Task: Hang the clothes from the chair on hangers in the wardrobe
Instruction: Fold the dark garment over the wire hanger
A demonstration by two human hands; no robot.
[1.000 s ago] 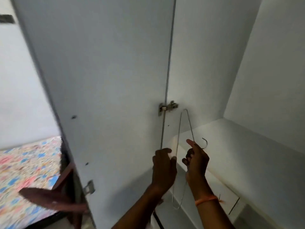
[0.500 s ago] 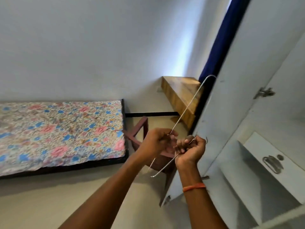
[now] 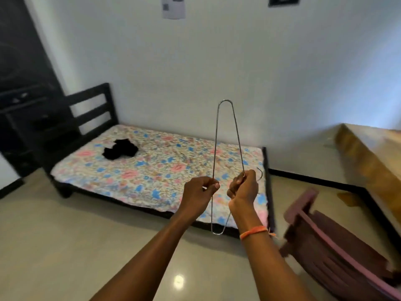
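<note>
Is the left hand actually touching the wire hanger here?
Touching. The head view shows the left hand pinching one side wire of the wire hanger between thumb and fingertips, while the right hand grips the opposite side.

Open floor (image 3: 65, 246) ahead of the bed (image 3: 152, 166); chair (image 3: 329, 246) close on the right.

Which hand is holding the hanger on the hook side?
The right hand, with the orange wristband; the wire hanger hook sticks out beside it. The left hand pinches the plain side.
</note>
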